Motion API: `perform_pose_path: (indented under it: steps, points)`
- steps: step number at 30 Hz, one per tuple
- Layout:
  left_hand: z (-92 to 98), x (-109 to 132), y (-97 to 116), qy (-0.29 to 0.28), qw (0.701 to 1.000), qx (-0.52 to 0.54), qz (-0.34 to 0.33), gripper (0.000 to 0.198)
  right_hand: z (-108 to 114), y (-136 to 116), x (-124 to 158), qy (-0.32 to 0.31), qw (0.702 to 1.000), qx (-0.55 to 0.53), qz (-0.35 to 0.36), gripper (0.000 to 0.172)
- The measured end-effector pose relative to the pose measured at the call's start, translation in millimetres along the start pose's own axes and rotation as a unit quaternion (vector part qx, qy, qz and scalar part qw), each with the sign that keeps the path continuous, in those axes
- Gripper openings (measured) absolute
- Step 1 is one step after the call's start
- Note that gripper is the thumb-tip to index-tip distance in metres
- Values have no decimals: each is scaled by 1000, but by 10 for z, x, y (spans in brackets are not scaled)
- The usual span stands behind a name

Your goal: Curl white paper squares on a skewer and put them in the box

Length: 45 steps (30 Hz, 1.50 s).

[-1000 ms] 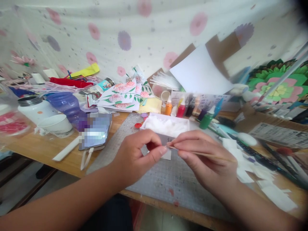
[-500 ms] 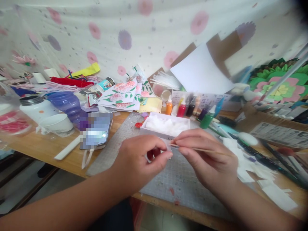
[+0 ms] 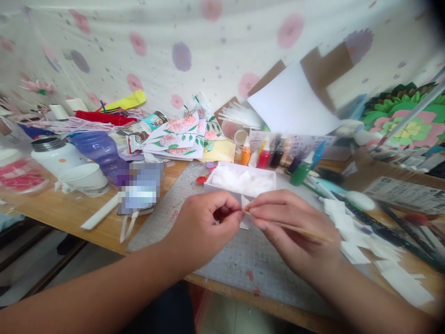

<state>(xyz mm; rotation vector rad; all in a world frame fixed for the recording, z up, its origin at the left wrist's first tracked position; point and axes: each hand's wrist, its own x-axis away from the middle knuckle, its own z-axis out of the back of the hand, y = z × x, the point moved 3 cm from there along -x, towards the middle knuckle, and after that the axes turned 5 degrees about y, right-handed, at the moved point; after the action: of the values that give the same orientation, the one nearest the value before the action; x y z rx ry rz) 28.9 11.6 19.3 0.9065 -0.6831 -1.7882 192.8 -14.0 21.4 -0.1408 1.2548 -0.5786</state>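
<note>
Centrally, left hand (image 3: pixel 205 227) and right hand (image 3: pixel 295 232), fingertips pinching small white paper scrap (image 3: pixel 245 202) against thin wooden stick (image 3: pixel 306 233), over gridded grey cutting mat (image 3: pixel 243 264), white box (image 3: pixel 239 172) of fluffy tissue just beyond, mat lettering unreadable.

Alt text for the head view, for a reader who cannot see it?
Over a grey cutting mat, the left hand pinches a small white paper piece against the tip of a thin wooden stick held by the right hand. Behind them, a white box and small coloured bottles stand on a cluttered wooden table.
</note>
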Motion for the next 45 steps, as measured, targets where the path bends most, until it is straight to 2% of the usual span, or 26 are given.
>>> perform_pose_path:
  steps: [5,11,20,24,29,33,37,45]
  points:
    - [2,5,-11,-8,1000,21,-21,16,2,-19,-10,-17,999,18,19,14]
    - [30,-1,26,11,998,36,-40,15,-2,-15,0,-2,1000,18,16,14]
    - [15,16,0,-14,999,36,13,10,-3,-3,15,12,1000,-10,-7,15]
    - [17,5,6,-29,997,68,33,12,-1,-2,11,13,1000,-1,-2,16]
    - [-6,-19,-3,-41,990,118,62,15,11,-21,-3,-9,999,28,17,16]
    - [-26,-27,-27,-42,989,115,88,15,20,-36,-1,-34,998,45,34,17]
    - [-31,-36,-31,-30,992,101,73,13,5,-54,24,-43,995,63,68,15]
    - [-16,-32,-23,-17,996,77,30,13,2,-66,39,-48,991,81,90,16]
